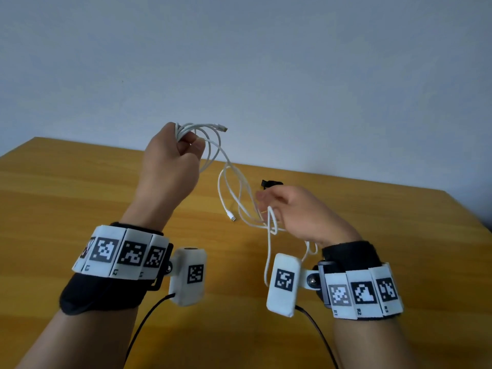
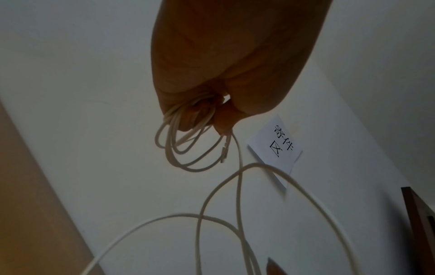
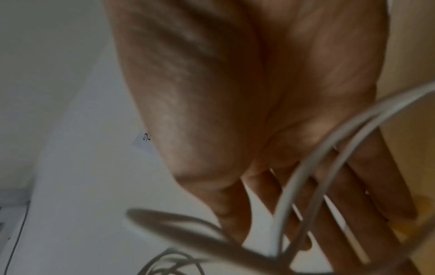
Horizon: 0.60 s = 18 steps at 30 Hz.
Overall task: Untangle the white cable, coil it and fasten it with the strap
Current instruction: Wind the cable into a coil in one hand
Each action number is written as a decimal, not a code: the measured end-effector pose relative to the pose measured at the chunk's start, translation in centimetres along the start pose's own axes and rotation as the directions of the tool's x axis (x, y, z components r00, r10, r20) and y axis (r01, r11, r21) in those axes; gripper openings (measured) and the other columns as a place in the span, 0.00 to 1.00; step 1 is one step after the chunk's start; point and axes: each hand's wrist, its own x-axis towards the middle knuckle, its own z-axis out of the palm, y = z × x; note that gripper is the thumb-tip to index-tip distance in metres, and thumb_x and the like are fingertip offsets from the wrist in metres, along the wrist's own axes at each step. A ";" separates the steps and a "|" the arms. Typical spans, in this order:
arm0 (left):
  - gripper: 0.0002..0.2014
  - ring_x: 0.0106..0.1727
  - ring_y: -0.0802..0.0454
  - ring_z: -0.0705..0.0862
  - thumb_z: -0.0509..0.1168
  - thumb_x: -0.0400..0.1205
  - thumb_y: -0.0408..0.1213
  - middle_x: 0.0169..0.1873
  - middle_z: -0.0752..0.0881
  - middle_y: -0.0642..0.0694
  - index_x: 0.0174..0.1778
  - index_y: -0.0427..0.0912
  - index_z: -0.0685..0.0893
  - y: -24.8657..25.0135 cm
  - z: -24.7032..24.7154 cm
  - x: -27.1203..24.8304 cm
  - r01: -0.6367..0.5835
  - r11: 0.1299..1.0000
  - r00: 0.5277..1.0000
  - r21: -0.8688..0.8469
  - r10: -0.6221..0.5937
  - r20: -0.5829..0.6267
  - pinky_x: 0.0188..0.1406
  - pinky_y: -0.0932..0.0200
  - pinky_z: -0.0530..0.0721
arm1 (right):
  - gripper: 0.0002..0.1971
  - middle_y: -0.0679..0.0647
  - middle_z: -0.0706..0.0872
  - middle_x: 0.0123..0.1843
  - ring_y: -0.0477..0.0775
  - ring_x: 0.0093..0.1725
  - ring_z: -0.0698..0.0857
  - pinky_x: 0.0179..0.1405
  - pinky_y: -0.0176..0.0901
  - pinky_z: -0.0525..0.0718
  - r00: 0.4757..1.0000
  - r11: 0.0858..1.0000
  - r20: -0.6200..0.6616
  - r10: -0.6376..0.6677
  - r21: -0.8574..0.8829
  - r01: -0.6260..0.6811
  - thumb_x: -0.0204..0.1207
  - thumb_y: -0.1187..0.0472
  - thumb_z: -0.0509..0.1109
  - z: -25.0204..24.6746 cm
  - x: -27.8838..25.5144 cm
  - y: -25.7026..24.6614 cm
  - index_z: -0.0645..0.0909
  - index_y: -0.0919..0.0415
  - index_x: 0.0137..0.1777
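The white cable (image 1: 268, 251) runs in the air between both hands above the wooden table (image 1: 80, 198). My left hand (image 1: 190, 141) is raised and grips a bundle of several coiled loops (image 2: 169, 148); one connector (image 1: 223, 128) sticks out to the right of the fist. From there loose, crossed strands drop to my right hand (image 1: 269, 202), which is lower and to the right. Its fingers (image 3: 341, 204) are spread fairly straight with two strands (image 3: 288, 186) lying across them. The other connector (image 1: 232, 217) dangles between the hands. The black strap (image 1: 270, 183) lies on the table just behind the right hand.
The table's far edge meets a plain pale wall (image 1: 266, 62). A white paper note with printed characters (image 2: 280, 145) is stuck on the wall, and a dark wooden frame edge (image 2: 419, 214) shows at the right of the left wrist view. Black wrist-camera leads hang below both forearms.
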 end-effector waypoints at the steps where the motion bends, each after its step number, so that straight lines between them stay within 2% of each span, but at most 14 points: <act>1: 0.11 0.31 0.54 0.73 0.63 0.88 0.36 0.32 0.77 0.52 0.39 0.46 0.74 0.0 0.0 0.0 -0.002 1.000 1.000 -0.004 0.002 0.000 0.30 0.57 0.72 | 0.15 0.40 0.93 0.53 0.40 0.55 0.90 0.58 0.43 0.86 1.000 0.999 0.020 -0.023 0.026 0.023 0.89 0.43 0.64 0.2 0.0 -0.1 0.88 0.50 0.57; 3: 0.11 0.31 0.54 0.74 0.64 0.87 0.36 0.33 0.78 0.51 0.38 0.47 0.73 0.0 0.0 0.0 -0.002 1.000 1.000 -0.013 0.002 -0.002 0.30 0.57 0.73 | 0.30 0.45 0.95 0.54 0.42 0.54 0.93 0.64 0.48 0.87 0.997 0.997 0.061 -0.051 0.068 0.047 0.78 0.28 0.60 0.2 -0.1 -0.3 0.87 0.53 0.58; 4: 0.12 0.32 0.53 0.74 0.64 0.87 0.36 0.32 0.78 0.51 0.38 0.48 0.73 -0.1 0.0 0.1 -0.002 1.000 1.000 -0.017 0.001 -0.004 0.30 0.56 0.73 | 0.36 0.48 0.96 0.52 0.44 0.52 0.94 0.64 0.49 0.87 0.994 0.996 0.102 -0.050 0.082 0.041 0.72 0.25 0.58 0.2 -0.2 -0.5 0.87 0.55 0.59; 5: 0.12 0.32 0.53 0.74 0.64 0.87 0.36 0.32 0.77 0.51 0.38 0.48 0.73 -0.1 0.0 0.1 0.000 1.000 1.000 -0.022 0.000 -0.005 0.30 0.56 0.74 | 0.38 0.49 0.96 0.50 0.44 0.50 0.95 0.64 0.48 0.87 0.988 0.996 0.144 -0.046 0.089 0.033 0.69 0.24 0.59 0.2 -0.4 -0.5 0.87 0.56 0.60; 6: 0.12 0.32 0.52 0.74 0.64 0.87 0.36 0.32 0.77 0.51 0.38 0.48 0.73 -0.2 0.0 0.1 0.003 1.000 1.000 -0.025 -0.003 -0.007 0.31 0.55 0.74 | 0.34 0.48 0.96 0.48 0.43 0.49 0.95 0.64 0.46 0.86 0.984 0.996 0.175 -0.041 0.082 0.027 0.70 0.27 0.62 0.2 -0.6 -0.6 0.89 0.55 0.59; 7: 0.12 0.32 0.52 0.75 0.64 0.87 0.36 0.32 0.77 0.51 0.38 0.48 0.73 -0.2 0.0 0.1 0.005 1.000 1.000 -0.027 -0.006 -0.013 0.31 0.55 0.75 | 0.26 0.46 0.96 0.47 0.42 0.48 0.95 0.64 0.44 0.85 0.983 0.997 0.179 -0.044 0.066 0.032 0.73 0.33 0.67 0.2 -0.6 -0.4 0.90 0.52 0.56; 9: 0.10 0.33 0.51 0.76 0.64 0.87 0.36 0.33 0.78 0.51 0.39 0.47 0.74 -0.5 -0.2 0.3 0.013 0.999 0.999 -0.033 -0.014 -0.042 0.32 0.54 0.76 | 0.09 0.44 0.96 0.47 0.40 0.48 0.93 0.59 0.41 0.85 0.992 0.997 0.112 -0.066 0.047 0.061 0.80 0.44 0.73 -0.1 -0.5 -0.2 0.93 0.45 0.49; 11: 0.11 0.33 0.53 0.75 0.64 0.87 0.37 0.34 0.78 0.51 0.39 0.48 0.74 -0.8 -0.5 0.6 0.010 1.000 0.995 -0.029 -0.013 -0.096 0.32 0.55 0.74 | 0.09 0.40 0.94 0.43 0.37 0.45 0.91 0.51 0.35 0.82 0.997 0.996 0.016 -0.069 0.063 0.068 0.83 0.47 0.72 -0.6 -0.5 0.1 0.93 0.42 0.45; 13: 0.09 0.33 0.56 0.74 0.64 0.87 0.38 0.34 0.78 0.53 0.41 0.47 0.75 -1.0 -0.8 0.9 0.005 0.999 0.987 -0.043 -0.011 -0.158 0.31 0.58 0.72 | 0.13 0.38 0.93 0.42 0.34 0.45 0.87 0.47 0.33 0.79 0.993 0.996 -0.103 -0.058 0.064 0.064 0.81 0.41 0.70 -1.4 -0.6 0.6 0.93 0.42 0.44; 14: 0.07 0.33 0.57 0.75 0.64 0.87 0.39 0.35 0.78 0.53 0.44 0.46 0.76 -1.1 -1.0 1.0 0.006 0.998 0.982 -0.059 -0.017 -0.189 0.31 0.59 0.72 | 0.14 0.40 0.93 0.42 0.37 0.43 0.87 0.44 0.35 0.78 0.985 0.997 -0.161 -0.053 0.050 0.062 0.81 0.39 0.70 -1.8 -0.6 1.2 0.94 0.43 0.45; 16: 0.05 0.34 0.59 0.75 0.63 0.88 0.40 0.36 0.78 0.54 0.47 0.45 0.77 -1.2 -1.5 1.2 0.022 0.995 0.967 -0.093 -0.045 -0.251 0.31 0.60 0.73 | 0.17 0.55 0.90 0.39 0.49 0.31 0.78 0.32 0.42 0.72 0.960 0.999 -0.275 -0.048 0.006 0.051 0.82 0.38 0.68 -2.5 -0.6 2.5 0.94 0.45 0.46; 17: 0.06 0.35 0.58 0.76 0.63 0.88 0.40 0.36 0.78 0.53 0.45 0.47 0.77 -1.3 -1.9 1.4 0.031 0.992 0.959 -0.122 -0.064 -0.277 0.33 0.60 0.75 | 0.17 0.60 0.86 0.36 0.49 0.28 0.73 0.28 0.42 0.68 0.943 0.999 -0.331 -0.030 0.005 0.033 0.84 0.39 0.68 -2.8 -0.6 3.3 0.94 0.47 0.46; 18: 0.07 0.35 0.57 0.76 0.63 0.87 0.40 0.36 0.78 0.53 0.42 0.49 0.77 -1.4 -2.2 1.6 0.041 0.988 0.951 -0.150 -0.084 -0.296 0.34 0.58 0.76 | 0.17 0.62 0.84 0.34 0.48 0.27 0.71 0.26 0.40 0.67 0.925 1.000 -0.379 -0.004 0.022 0.013 0.85 0.41 0.68 -3.2 -0.6 3.9 0.93 0.48 0.45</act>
